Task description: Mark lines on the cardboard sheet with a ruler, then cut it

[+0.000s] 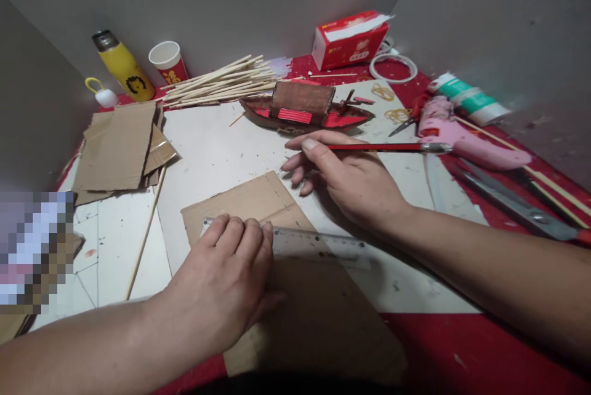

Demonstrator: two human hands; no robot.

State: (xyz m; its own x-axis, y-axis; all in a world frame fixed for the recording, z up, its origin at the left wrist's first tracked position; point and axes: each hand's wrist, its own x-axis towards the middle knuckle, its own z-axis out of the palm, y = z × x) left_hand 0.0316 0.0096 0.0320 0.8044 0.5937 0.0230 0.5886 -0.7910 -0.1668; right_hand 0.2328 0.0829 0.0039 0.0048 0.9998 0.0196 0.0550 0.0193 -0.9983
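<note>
My left hand [231,281] presses a clear ruler [318,239] down on a piece of brown cardboard [318,315], its fingers curled over the ruler's left part. The ruler lies across the cardboard, and its right end reaches past the cardboard's edge over white paper. Above and to the right, my right hand [351,183] pinches a red and black pencil [376,147] between thumb and fingers. The pencil is nearly level, with its silvery end to the right. Just beyond that hand sits a brown model boat [302,106] with red panels.
Stacked cardboard [115,149], a yellow bottle [124,69], a paper cup [167,59] and a pile of wooden sticks [221,82] stand at the left and back. On the right lie a tissue pack [353,44], tape ring [392,56], pink glue gun [480,143] and large scissors [512,201].
</note>
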